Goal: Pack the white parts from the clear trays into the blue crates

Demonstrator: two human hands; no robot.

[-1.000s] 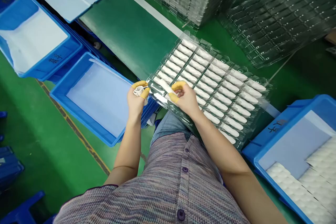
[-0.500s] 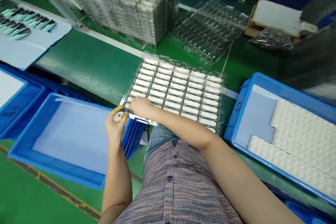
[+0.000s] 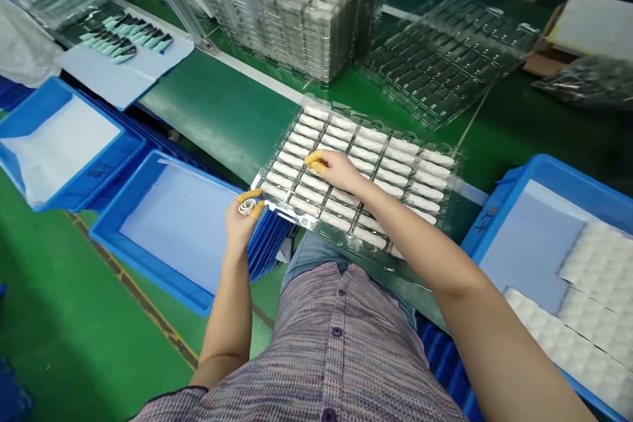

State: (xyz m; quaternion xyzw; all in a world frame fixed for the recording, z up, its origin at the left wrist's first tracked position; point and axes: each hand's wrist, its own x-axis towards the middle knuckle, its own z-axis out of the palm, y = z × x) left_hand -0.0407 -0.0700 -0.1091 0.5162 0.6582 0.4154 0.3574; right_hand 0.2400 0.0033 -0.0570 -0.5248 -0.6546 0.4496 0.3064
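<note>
A clear plastic tray (image 3: pixel 341 224) filled with rows of white elongated pieces (image 3: pixel 305 192) lies on the green work surface. At its near left corner is my left hand (image 3: pixel 242 221), with yellow finger covers on thumb and index finger. A small white coiled ring (image 3: pixel 247 206) is held in this hand's curled fingers. Over the tray's left-middle part hovers my right hand (image 3: pixel 339 171), also in yellow finger covers. Its thumb and index finger are bent close together; whether something small is between them is hidden.
Behind the tray rises a tall stack of filled clear trays (image 3: pixel 297 26), beside an empty-looking clear tray (image 3: pixel 450 56). Blue bins (image 3: pixel 163 231) line the left. A blue bin (image 3: pixel 539 178) with white bumpy sheets stands right. Teal-and-black pieces (image 3: pixel 119 39) lie far left.
My right hand has moved from the tray's near left corner to above its rows, away from my left hand. My left hand stays by the corner with the white ring. The view has shifted left.
</note>
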